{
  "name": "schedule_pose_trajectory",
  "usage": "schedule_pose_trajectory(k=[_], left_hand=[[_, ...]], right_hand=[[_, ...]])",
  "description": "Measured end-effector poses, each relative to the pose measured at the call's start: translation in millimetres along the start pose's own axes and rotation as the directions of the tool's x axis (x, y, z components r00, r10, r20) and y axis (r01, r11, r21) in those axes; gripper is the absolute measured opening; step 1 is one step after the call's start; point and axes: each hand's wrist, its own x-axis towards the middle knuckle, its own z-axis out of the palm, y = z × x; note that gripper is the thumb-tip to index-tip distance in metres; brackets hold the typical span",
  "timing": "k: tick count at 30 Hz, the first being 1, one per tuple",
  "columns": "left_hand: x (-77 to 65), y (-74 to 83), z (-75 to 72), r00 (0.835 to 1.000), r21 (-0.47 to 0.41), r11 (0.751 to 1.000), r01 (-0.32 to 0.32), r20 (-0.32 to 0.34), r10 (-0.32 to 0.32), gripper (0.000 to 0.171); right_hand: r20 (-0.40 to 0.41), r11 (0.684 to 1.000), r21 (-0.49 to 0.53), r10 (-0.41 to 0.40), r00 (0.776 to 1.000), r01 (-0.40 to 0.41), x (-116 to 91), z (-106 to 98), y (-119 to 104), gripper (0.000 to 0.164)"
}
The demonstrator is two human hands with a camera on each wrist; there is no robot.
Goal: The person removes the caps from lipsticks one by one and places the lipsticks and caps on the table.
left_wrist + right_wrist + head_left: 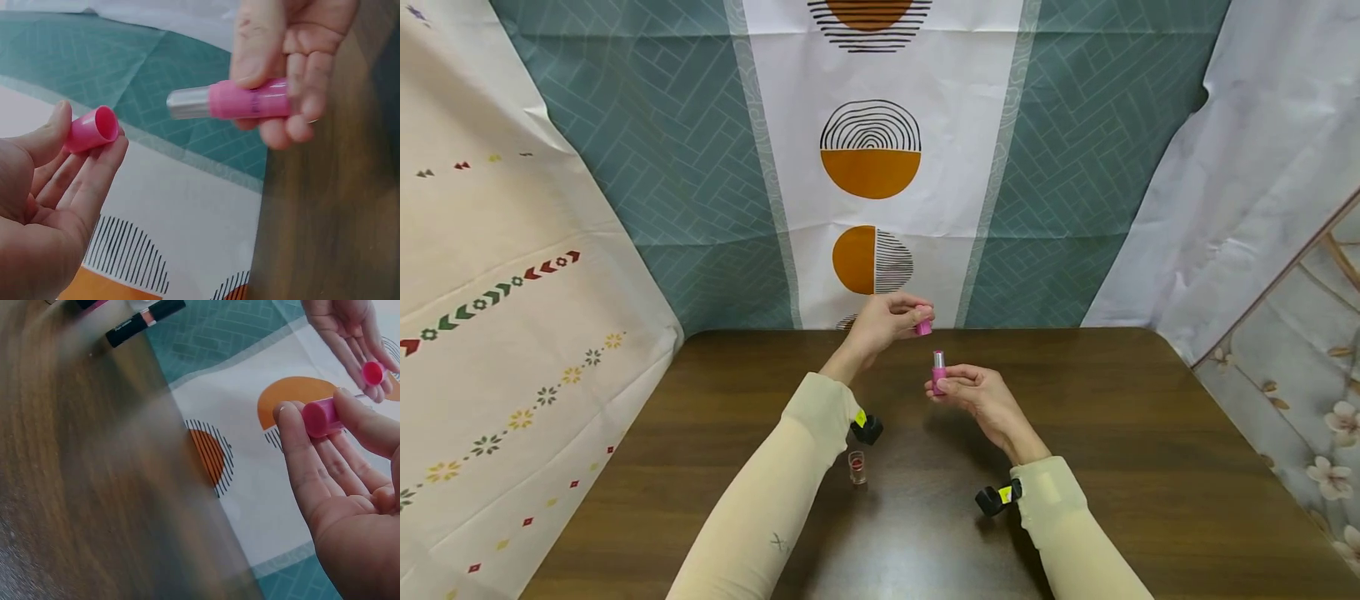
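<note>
My left hand (883, 323) pinches a small pink lipstick cap (94, 129) between thumb and fingers. The cap's open end faces the lipstick in the left wrist view. Lower and to the right, my right hand (981, 398) holds the pink lipstick tube (253, 99) upright above the table, thumb across its side. A silver collar (189, 102) sticks out of the tube's top. Cap and tube are apart, with the cap higher in the head view. The right wrist view shows the tube's round pink base (317, 419) between thumb and fingers.
A small clear container with red inside (857, 467) stands on the brown wooden table (745, 392), beside my left forearm. A black tube with a pinkish band (145, 324) shows in the right wrist view. Patterned cloth (880, 83) hangs behind the table.
</note>
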Motion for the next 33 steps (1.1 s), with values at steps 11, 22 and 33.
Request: schedule_pose_trajectory(k=[11,22,33], left_hand=[[0.2,-5.9,24.5,0.978,0.203,0.972,-0.119,-0.144,0.150,0.025],[-5.0,-24.8,64.5,0.948,0.295,0.941,-0.163,-0.218,0.233,0.023],[-13.1,-48.4,94.0,0.936,0.193,0.962,-0.192,-0.259,0.239,0.022]], right_hand=[[-0.054,0.998,-0.009,-0.059,0.997,0.058,-2,-19,-9,0.038],[-0.120,0.995,0.008,-0.097,0.988,0.099,-11,-44,-12,0.033],[-0.184,0.993,-0.032,-0.119,0.976,0.115,-16,-55,-13,0.034]])
